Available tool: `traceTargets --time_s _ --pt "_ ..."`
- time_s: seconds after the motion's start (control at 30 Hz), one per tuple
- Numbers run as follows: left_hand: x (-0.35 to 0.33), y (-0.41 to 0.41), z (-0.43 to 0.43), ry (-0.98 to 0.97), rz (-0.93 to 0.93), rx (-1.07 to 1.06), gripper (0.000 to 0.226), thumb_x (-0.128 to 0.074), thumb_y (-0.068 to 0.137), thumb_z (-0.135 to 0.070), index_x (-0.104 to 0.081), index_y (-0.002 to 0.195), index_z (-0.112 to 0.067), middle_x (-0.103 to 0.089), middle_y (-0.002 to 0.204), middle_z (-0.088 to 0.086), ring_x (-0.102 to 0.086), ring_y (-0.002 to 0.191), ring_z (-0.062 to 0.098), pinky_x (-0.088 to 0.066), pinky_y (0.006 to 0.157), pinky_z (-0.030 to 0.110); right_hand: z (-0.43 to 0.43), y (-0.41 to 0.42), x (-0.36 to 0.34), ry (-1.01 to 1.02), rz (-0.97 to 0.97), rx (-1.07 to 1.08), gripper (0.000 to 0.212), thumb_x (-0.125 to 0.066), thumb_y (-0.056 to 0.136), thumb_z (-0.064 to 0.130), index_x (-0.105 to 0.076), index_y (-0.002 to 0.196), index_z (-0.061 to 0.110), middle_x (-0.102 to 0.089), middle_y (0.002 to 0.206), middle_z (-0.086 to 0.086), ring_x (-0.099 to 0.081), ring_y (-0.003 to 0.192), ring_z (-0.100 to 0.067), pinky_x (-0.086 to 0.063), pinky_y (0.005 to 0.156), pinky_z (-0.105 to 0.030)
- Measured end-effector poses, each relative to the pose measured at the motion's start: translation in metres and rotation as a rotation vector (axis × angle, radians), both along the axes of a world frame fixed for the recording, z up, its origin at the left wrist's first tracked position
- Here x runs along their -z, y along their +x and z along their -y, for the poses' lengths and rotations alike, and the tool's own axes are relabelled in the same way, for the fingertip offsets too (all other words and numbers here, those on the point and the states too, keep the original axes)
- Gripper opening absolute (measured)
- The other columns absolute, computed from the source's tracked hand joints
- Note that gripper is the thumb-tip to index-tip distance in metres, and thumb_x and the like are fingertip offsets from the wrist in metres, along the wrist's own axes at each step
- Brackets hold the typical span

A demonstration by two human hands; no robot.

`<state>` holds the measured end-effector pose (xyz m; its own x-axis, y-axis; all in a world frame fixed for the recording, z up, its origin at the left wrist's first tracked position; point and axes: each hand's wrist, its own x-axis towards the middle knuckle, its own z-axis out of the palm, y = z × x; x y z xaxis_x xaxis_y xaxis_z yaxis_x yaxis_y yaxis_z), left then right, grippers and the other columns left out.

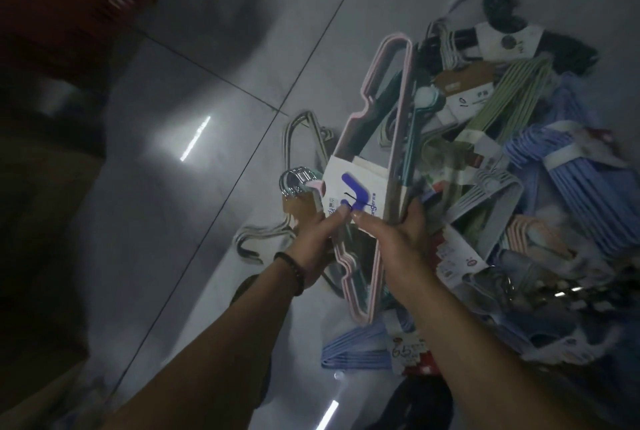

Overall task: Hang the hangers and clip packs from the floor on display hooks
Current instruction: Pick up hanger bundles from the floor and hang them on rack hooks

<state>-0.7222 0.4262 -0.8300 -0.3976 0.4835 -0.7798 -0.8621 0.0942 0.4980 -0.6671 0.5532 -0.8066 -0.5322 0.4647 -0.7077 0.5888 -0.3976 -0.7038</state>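
Pink hanger pack [381,111] held over the heap, a hand on each side.
The left hand [311,239] grips its neck below the chrome hooks [294,180] and the right hand [398,235] pinches the paper sleeve [353,187] — probably to keep the bundle square and the hooks free for a peg. The other packs [554,170] lie on the floor [207,48].

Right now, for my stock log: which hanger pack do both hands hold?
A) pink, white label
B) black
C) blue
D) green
A: the left hand and right hand both grip the pink hanger pack at its white label.
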Motion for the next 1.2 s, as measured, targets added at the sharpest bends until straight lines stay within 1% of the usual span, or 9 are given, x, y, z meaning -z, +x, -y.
traceTargets --time_s 0.13,0.27,0.33,0.4,0.53,0.7,0.83,1.0,1.2 --pt "-0.028 0.002 -0.02 -0.06 -0.203 -0.055 0.053 -0.035 0.097 -0.069 -0.065 0.123 -0.033 -0.075 0.121 0.0 -0.073 0.11 0.024 -0.058 0.097 0.045 -0.009 0.005 -0.029 0.056 -0.074 0.041 0.07 -0.09 0.076 0.01 -0.057 0.126 0.048 -0.074 0.124 0.003 -0.075 0.106 -0.016 -0.064 0.084 -0.037" --pt "0.004 0.0 0.004 -0.964 -1.03 0.351 0.035 -0.045 0.1 -0.054 -0.062 0.118 -0.029 -0.065 0.121 0.003 -0.058 0.114 0.025 -0.049 0.1 0.048 -0.023 0.009 -0.027 0.0 -0.026 0.174 0.087 -0.092 0.068 0.02 -0.052 0.143 0.035 -0.075 0.123 0.002 -0.074 0.109 -0.023 -0.062 0.09 -0.05" --pt "0.023 -0.008 0.017 -1.15 -0.962 0.685 0.057 -0.054 0.093 -0.051 -0.047 0.142 -0.023 -0.047 0.15 0.006 -0.035 0.143 0.032 -0.033 0.116 0.051 -0.028 0.009 -0.021 -0.062 -0.022 0.262 0.095 -0.09 0.07 0.015 -0.045 0.152 0.028 -0.075 0.124 -0.001 -0.074 0.109 -0.026 -0.063 0.088 -0.051" --pt "0.03 -0.009 0.021 -1.106 -0.835 0.967 0.077 -0.06 0.087 -0.053 -0.034 0.153 -0.024 -0.036 0.16 0.004 -0.016 0.154 0.034 -0.022 0.122 0.055 -0.03 0.006 -0.014 -0.136 -0.043 0.34 0.089 -0.086 0.076 0.005 -0.045 0.153 0.023 -0.076 0.122 -0.004 -0.076 0.105 -0.028 -0.064 0.083 -0.051" --pt "0.037 -0.01 0.013 -1.097 -0.718 0.975 0.063 -0.039 0.096 -0.062 -0.05 0.144 -0.023 -0.049 0.146 0.007 -0.037 0.141 0.034 -0.025 0.118 0.055 -0.033 -0.013 -0.001 -0.299 -0.084 0.37 0.06 -0.08 0.087 0.016 -0.058 0.143 0.02 -0.077 0.119 -0.008 -0.076 0.105 -0.032 -0.064 0.08 -0.047" --pt "-0.001 -0.025 0.012 -0.662 -0.458 0.445 0.065 -0.025 0.106 -0.058 -0.06 0.136 -0.012 -0.063 0.129 0.011 -0.058 0.115 0.029 -0.042 0.098 0.036 -0.047 -0.044 -0.005 -0.345 -0.187 0.333 0.046 -0.074 0.093 0.022 -0.065 0.138 0.019 -0.075 0.124 -0.01 -0.071 0.117 -0.035 -0.057 0.099 -0.05" --pt "-0.059 -0.03 -0.013 -0.322 -0.344 0.219 0.101 -0.047 0.067 -0.097 -0.058 0.141 -0.028 -0.067 0.132 -0.002 -0.067 0.112 0.018 -0.054 0.094 0.038 -0.045 -0.016 -0.032 -0.378 -0.165 0.313 0.051 -0.078 0.087 0.023 -0.066 0.137 0.019 -0.074 0.127 -0.012 -0.066 0.123 -0.04 -0.048 0.11 -0.061" --pt "-0.143 -0.009 -0.058 -0.264 -0.44 0.306 0.025 -0.084 0.083 -0.031 -0.063 0.096 -0.033 -0.077 0.084 -0.015 -0.073 0.077 0.002 -0.061 0.073 0.032 -0.05 0.027 -0.111 -0.413 -0.156 0.235 0.051 -0.071 0.092 0.024 -0.062 0.142 0.016 -0.071 0.132 -0.016 -0.067 0.122 -0.038 -0.049 0.109 -0.059" --pt "-0.261 0.026 -0.067 -0.236 -0.448 0.25 0.065 -0.086 0.071 -0.018 -0.053 0.127 -0.023 -0.077 0.105 0.004 -0.078 0.085 0.023 -0.061 0.077 0.061 -0.078 0.071 -0.249 -0.259 0.078 -0.003 0.058 -0.083 0.08 0.051 -0.071 0.129 0.023 -0.078 0.118 -0.005 -0.074 0.108 -0.032 -0.057 0.092 -0.047"
